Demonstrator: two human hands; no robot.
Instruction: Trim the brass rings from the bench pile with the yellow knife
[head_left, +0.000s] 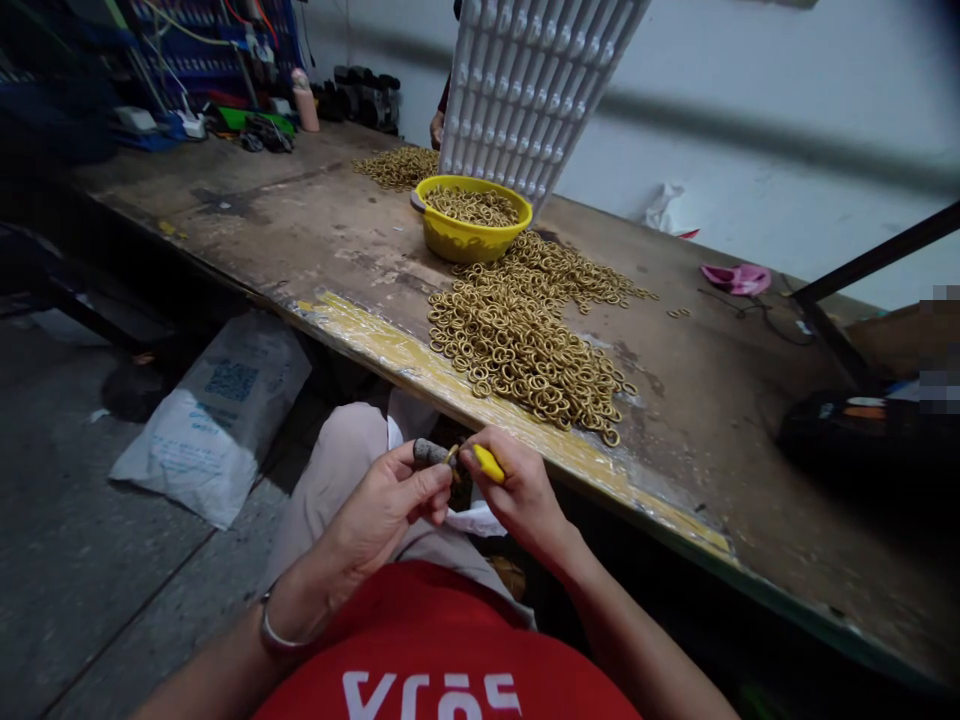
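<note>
Over my lap, just off the table's near edge, my left hand (401,490) pinches a small brass ring (451,455) between thumb and forefinger. A dark grey cover (430,452) wraps the tip of that forefinger. Close against it, my right hand (517,482) is closed around a tool with a yellow handle (489,463); its working end by the ring is too hidden to name. On the table in front of both hands spreads a large pile of brass rings (532,350).
Behind the pile stands a yellow basin (472,235) filled with rings, with a ribbed translucent panel (532,90) upright behind it. Another person's hand (436,130) shows beside the panel. A pink cloth (739,279) lies at right. A white sack (217,420) rests on the floor.
</note>
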